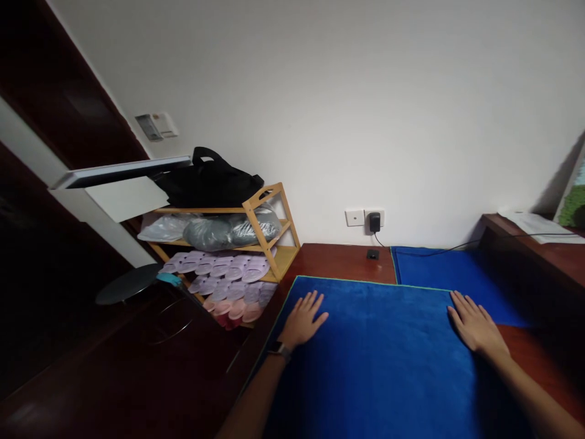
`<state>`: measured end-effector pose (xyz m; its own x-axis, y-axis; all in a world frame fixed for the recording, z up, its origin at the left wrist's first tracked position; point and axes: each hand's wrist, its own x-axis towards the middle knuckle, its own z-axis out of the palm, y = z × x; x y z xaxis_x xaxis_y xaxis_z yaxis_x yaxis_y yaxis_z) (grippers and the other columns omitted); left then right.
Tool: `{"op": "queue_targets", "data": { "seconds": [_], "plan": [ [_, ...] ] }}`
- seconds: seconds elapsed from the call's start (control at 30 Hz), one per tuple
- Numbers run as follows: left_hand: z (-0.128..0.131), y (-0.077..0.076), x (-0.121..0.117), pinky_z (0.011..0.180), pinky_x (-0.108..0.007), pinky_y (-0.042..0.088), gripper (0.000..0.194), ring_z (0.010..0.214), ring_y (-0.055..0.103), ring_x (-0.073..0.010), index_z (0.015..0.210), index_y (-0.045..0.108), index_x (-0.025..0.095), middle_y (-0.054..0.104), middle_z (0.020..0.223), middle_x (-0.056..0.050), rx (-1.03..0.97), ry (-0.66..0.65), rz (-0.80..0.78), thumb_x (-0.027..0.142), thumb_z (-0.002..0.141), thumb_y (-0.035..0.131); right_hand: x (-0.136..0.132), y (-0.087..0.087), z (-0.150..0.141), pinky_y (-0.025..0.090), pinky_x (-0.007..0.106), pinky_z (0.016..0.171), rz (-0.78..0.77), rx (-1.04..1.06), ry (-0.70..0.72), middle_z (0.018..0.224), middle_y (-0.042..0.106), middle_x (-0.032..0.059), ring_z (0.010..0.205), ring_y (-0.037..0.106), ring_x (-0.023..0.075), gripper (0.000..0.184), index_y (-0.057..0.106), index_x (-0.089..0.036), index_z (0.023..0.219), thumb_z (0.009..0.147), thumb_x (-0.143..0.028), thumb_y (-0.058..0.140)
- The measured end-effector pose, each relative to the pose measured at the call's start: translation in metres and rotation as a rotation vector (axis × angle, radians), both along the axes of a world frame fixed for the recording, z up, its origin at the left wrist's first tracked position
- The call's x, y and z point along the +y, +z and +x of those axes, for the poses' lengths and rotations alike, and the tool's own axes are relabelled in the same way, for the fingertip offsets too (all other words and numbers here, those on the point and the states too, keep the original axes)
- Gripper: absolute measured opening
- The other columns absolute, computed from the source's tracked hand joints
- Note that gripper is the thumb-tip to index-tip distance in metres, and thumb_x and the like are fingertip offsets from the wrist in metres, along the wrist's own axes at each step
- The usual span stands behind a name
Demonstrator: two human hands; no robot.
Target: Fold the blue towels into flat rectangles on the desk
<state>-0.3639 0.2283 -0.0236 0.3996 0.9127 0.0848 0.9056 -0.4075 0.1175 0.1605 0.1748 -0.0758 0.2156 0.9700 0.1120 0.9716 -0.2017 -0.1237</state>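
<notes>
A blue cloth [384,353] with a thin green edge lies spread over a dark red wooden table [338,255]. My left hand [301,320] rests flat near its far left corner, fingers stretched out and thumb apart; a dark watch is on that wrist. Close to the far right corner, my right hand [475,323] also lies flat with its fingers extended. Neither hand grips anything. Behind and to the right, a second blue cloth [457,274] lies flat, partly hidden by the first cloth and my right hand.
At the left, a wooden rack [269,244] holds several slippers [233,268], plastic-wrapped bundles and a black bag [214,180]. A round stool [128,285] stands beside it. A plugged-in black adapter [375,221] trails a cable along the wall. A raised wooden ledge [516,235] borders the right.
</notes>
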Motion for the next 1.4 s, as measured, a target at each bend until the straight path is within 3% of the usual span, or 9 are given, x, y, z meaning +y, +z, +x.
{"op": "queue_targets", "data": {
  "seconds": [0.13,0.23,0.4,0.63,0.73,0.93,1.1,1.27,1.4],
  "plan": [
    [-0.077,-0.001,0.009,0.125,-0.051,0.025,0.073,0.155,0.026,-0.0299,0.159,0.034,0.016,0.03,0.166,-0.015,0.054,0.205,-0.028,0.061,0.102,0.034,0.0,-0.001,0.003,0.02,0.047,0.127,-0.017,0.016,0.003,0.167,0.029,0.0035,0.155,0.023,0.0252,0.08,0.027,-0.015,0.162,0.096,-0.057,0.007],
    [-0.097,-0.006,0.005,0.125,-0.049,0.023,0.073,0.155,0.024,-0.0276,0.159,0.034,0.015,0.031,0.166,-0.015,0.05,0.216,0.019,0.061,0.102,0.033,0.001,-0.009,0.007,0.02,0.047,0.126,0.007,0.016,0.006,0.167,0.031,0.0042,0.155,0.024,0.0262,0.081,0.029,-0.015,0.161,0.096,-0.057,0.008],
    [-0.092,-0.011,0.0,0.125,-0.047,0.023,0.072,0.155,0.027,-0.0261,0.159,0.034,0.019,0.034,0.166,-0.014,0.031,0.199,0.06,0.063,0.102,0.032,0.001,-0.015,0.008,0.022,0.05,0.125,0.095,0.029,0.003,0.164,0.038,0.0075,0.153,0.028,0.0286,0.081,0.035,-0.015,0.159,0.095,-0.058,0.011],
    [-0.092,-0.008,-0.002,0.126,-0.046,0.02,0.072,0.155,0.026,-0.0237,0.159,0.033,0.02,0.032,0.166,-0.013,-0.009,0.207,0.045,0.063,0.102,0.03,-0.029,0.006,0.006,0.028,0.053,0.123,0.351,0.056,0.066,0.152,0.051,0.0156,0.143,0.045,0.0325,0.069,0.056,-0.015,0.14,0.095,-0.05,0.017],
    [-0.09,-0.005,-0.005,0.126,-0.046,0.02,0.072,0.155,0.025,-0.0239,0.159,0.032,0.019,0.03,0.167,-0.013,-0.024,0.209,0.027,0.063,0.102,0.029,-0.057,0.0,0.016,0.035,0.05,0.121,0.283,0.169,0.075,0.159,0.043,0.0119,0.143,0.045,0.0321,0.07,0.056,-0.019,0.141,0.093,-0.057,0.022],
    [-0.088,0.011,-0.002,0.124,-0.048,0.023,0.075,0.154,0.029,-0.0275,0.158,0.035,0.018,0.034,0.165,-0.015,-0.04,0.248,-0.04,0.066,0.1,0.031,-0.099,-0.03,0.021,0.024,0.05,0.127,0.052,0.178,-0.008,0.165,0.035,0.0062,0.155,0.022,0.0297,0.086,0.038,-0.017,0.157,0.09,-0.067,0.018],
    [-0.014,0.017,-0.019,0.126,-0.052,0.017,0.071,0.157,0.017,-0.0301,0.159,0.031,0.01,0.03,0.166,-0.018,-0.067,0.226,0.061,0.054,0.105,0.019,-0.102,-0.026,0.008,0.019,0.05,0.127,-0.041,0.104,-0.034,0.166,0.032,0.002,0.156,0.018,0.0287,0.084,0.031,-0.019,0.16,0.092,-0.064,0.012],
    [0.116,-0.006,-0.074,0.128,-0.046,0.019,0.07,0.157,0.019,-0.0229,0.162,0.026,0.017,0.027,0.168,-0.012,-0.178,-0.174,0.052,0.058,0.105,0.019,-0.101,-0.02,0.008,0.02,0.05,0.127,-0.06,0.068,-0.033,0.167,0.031,0.0025,0.156,0.018,0.0286,0.081,0.03,-0.018,0.161,0.094,-0.059,0.012],
    [0.138,-0.017,-0.097,0.128,-0.049,0.018,0.069,0.157,0.02,-0.0234,0.163,0.024,0.024,0.026,0.169,-0.009,-0.193,-0.2,0.008,0.06,0.104,0.021,-0.1,-0.02,0.006,0.019,0.048,0.127,-0.073,0.051,-0.039,0.168,0.028,0.0026,0.156,0.018,0.0294,0.081,0.028,-0.017,0.162,0.095,-0.058,0.01]
  ]
}}
